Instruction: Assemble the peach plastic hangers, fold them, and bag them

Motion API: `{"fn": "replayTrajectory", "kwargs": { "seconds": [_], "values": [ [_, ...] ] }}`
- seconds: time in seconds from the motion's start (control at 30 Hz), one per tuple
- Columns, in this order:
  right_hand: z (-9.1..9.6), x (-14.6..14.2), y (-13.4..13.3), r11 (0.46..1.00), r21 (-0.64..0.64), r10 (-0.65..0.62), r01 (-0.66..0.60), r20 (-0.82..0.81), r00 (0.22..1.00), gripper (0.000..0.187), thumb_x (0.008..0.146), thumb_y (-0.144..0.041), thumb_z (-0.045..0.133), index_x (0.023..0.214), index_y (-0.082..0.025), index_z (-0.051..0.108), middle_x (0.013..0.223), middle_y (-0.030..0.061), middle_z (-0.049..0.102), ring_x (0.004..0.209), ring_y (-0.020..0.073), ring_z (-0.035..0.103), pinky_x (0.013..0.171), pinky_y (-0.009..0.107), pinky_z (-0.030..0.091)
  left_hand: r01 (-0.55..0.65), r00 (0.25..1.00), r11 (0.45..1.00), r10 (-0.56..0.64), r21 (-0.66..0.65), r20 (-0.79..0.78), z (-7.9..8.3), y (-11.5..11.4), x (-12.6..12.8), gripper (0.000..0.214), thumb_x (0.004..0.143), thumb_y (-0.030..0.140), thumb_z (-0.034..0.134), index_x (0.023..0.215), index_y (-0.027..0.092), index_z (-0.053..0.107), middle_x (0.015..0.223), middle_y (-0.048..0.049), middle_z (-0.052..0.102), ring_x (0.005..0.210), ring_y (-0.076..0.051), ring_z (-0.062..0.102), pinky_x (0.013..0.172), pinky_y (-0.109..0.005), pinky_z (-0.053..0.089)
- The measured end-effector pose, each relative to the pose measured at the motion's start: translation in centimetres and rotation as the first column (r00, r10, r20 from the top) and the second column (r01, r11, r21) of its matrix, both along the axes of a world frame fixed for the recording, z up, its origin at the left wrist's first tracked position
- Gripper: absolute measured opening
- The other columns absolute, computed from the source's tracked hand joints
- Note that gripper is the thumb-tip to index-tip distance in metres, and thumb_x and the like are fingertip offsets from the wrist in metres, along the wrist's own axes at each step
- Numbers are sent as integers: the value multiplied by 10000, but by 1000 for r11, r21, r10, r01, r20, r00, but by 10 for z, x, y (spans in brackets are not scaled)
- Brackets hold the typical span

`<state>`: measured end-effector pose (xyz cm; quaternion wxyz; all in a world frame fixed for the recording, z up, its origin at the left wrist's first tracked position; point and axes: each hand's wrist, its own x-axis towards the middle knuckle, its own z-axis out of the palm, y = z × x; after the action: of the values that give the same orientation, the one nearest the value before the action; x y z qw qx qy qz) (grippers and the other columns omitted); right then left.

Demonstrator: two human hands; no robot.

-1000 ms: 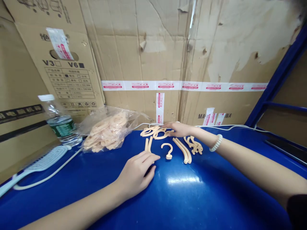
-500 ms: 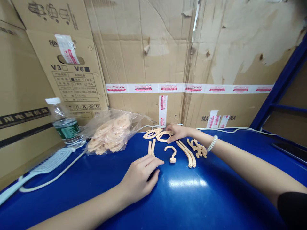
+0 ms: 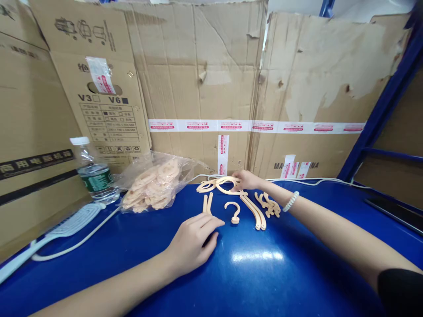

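The left hand (image 3: 194, 240) is positioned palm down at the near-left of the parts group, with its forearm entering from the near-left edge. Its fingers are loosely bent and point right; the thumb is set apart from the forefinger by a narrow gap, with nothing visible between them. The fingers cover the near ends of the left strips (image 3: 209, 203); contact with these strips cannot be determined.

The right arm extends from the near-right edge to the far side of the blue table (image 3: 264, 286). The right hand (image 3: 247, 179) is turned left, thumb below and fingers above, closed on the right side of an oval ring (image 3: 226, 191). The ring is located at the far middle of the table, beside a second oval part (image 3: 202, 189) on its left. A beaded bracelet (image 3: 291, 201) is worn at the right wrist.

The hook (image 3: 235, 219) lies between the left strips and the curved strips (image 3: 254, 213), nearer than the ring. The small wavy parts (image 3: 269, 205) lie right of the curved strips, below the right wrist. A clear bag (image 3: 152, 185) containing similar parts is located at far left, right of the bottle (image 3: 97, 179).
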<state>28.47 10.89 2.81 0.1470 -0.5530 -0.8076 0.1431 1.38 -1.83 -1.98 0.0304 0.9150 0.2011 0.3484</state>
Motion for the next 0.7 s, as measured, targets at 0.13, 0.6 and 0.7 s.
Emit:
{"fn": "replayTrajectory", "kwargs": {
  "seconds": [0.13,0.6,0.7],
  "values": [
    [-3,-1,0,992,-109,-67,56,-96,993,325,932,-339,598,1201,-157,583,1204,77,606,1015,235,624,843,428,543,-9,1000,1000,9,7,-6,0,0,0,269,882,85,483,1095,166,624,1005,-77,714,922,-225,664,836,-385,553],
    [23,-4,-45,968,-242,-229,69,-738,635,182,867,-224,679,1015,-162,593,875,19,675,696,104,643,659,239,544,-88,993,988,77,128,91,0,-1,0,377,877,59,490,1236,162,538,1164,-115,649,1095,-240,599,933,-405,518],
    [23,-13,-86,949,-313,-236,-44,-795,559,225,787,-208,746,942,-179,584,809,13,689,616,81,636,594,197,526,-204,975,945,173,255,140,2,-5,1,478,865,62,527,1332,139,467,1365,-183,499,1298,-299,449,1034,-473,440]
  ]
}}
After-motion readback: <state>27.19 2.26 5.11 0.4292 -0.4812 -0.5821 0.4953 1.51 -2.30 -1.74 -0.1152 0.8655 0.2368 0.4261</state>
